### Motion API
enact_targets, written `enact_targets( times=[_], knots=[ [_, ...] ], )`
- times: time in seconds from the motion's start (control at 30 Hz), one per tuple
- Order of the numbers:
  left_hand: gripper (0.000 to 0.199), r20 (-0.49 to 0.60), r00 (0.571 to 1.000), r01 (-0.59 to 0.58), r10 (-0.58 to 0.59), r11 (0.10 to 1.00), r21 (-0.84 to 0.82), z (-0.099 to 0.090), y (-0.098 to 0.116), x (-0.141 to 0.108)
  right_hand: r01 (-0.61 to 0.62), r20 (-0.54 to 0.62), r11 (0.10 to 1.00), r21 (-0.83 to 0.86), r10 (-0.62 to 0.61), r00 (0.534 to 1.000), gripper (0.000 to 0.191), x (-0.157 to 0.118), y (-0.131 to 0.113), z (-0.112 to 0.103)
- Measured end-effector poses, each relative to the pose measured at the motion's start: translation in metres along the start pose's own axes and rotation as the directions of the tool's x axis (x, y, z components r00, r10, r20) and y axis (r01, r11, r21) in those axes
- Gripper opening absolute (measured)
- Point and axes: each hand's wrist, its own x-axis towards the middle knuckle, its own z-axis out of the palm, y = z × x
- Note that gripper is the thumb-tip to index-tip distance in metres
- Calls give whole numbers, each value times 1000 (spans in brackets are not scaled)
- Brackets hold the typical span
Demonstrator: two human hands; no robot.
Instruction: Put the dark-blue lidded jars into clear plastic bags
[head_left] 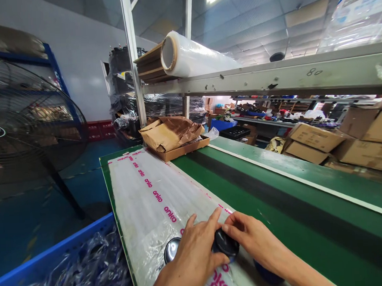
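A round black lid-like piece (227, 243) sits between my hands over the plastic-covered worktop, with dark blue showing at its lower edge. My left hand (197, 250) grips its left side, thumb below and fingers above. At the upper right rim, the bent fingers and thumb of my right hand (251, 234) press together on the same piece. Just left of my left hand lies a second round, glossy black piece (172, 250), partly covered by that hand. Under my right wrist a dark blue rounded object (268, 273) shows in part.
Clear plastic sheeting with pink lettering (141, 180) covers the worktop beside a green conveyor belt (278, 202). A blue crate (55, 255) of bagged dark items stands lower left, near a large fan (21, 119). Ahead sits a cardboard tray (181, 150); a film roll (195, 54) rests above.
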Motion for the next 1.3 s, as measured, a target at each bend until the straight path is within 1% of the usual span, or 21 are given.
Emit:
enact_targets(
  times=[0.2,0.33,0.37,0.47,0.53,0.6,0.7,0.73,0.83,0.9,0.93,0.97,1.0,1.03,1.1,1.17,1.2,1.27,1.3],
  knots=[
    [108,-19,1000,3,-3,1000,-2,-1,-2,3,20,34,1000,22,-21,999,23,8,3,-3],
    [104,-4,1000,9,-9,1000,-5,-2,-2,2,45,55,999,28,-46,997,33,10,1,-8],
    [103,-3,1000,12,-12,1000,-12,-2,-1,1,54,69,998,36,-57,996,34,8,0,-9],
    [103,-6,1000,13,-13,1000,-22,-3,2,0,74,115,995,61,-81,990,27,0,0,-11],
    [107,-16,999,32,-32,999,17,-8,6,-2,71,131,995,66,-79,988,27,-2,2,-10],
    [110,-27,997,77,-74,992,96,-16,11,-5,64,143,996,66,-73,987,26,1,4,-10],
    [106,-60,989,143,-134,972,185,-30,15,-17,61,179,996,67,-73,981,24,7,3,-15],
    [105,-68,985,169,-159,966,195,-33,15,-22,62,191,996,69,-74,979,27,7,1,-18],
    [104,-58,969,245,-239,955,169,-39,15,-36,83,221,993,88,-101,970,48,-2,-8,-26],
    [105,-47,968,252,-248,958,135,-38,14,-41,153,229,988,9,-151,962,67,-13,-13,-26],
    [104,-58,971,237,-231,964,124,-36,13,-43,196,226,978,-69,-176,958,73,-18,-15,-24],
    [103,-78,974,219,-211,968,122,-33,11,-43,236,214,958,-162,-200,956,72,-23,-16,-21],
    [102,-100,976,204,-192,971,127,-30,9,-42,258,188,931,-256,-214,959,68,-25,-17,-19],
    [102,-121,977,192,-176,972,133,-27,7,-41,254,149,908,-334,-215,965,63,-27,-16,-16],
    [103,-149,977,175,-155,975,136,-20,3,-37,205,71,883,-422,-193,979,56,-25,-12,-14],
    [107,-156,977,162,-143,980,115,-13,1,-32,155,31,878,-453,-159,987,56,-20,-6,-17],
    [108,-159,978,157,-139,982,107,-10,2,-30,142,28,881,-451,-145,989,59,-18,-3,-21],
    [112,-170,976,157,-137,981,111,-7,5,-28,112,6,912,-394,-120,993,69,-15,2,-32],
    [116,-172,976,155,-134,981,116,-7,7,-28,74,-39,936,-344,-93,995,71,-15,4,-39]
  ],
)
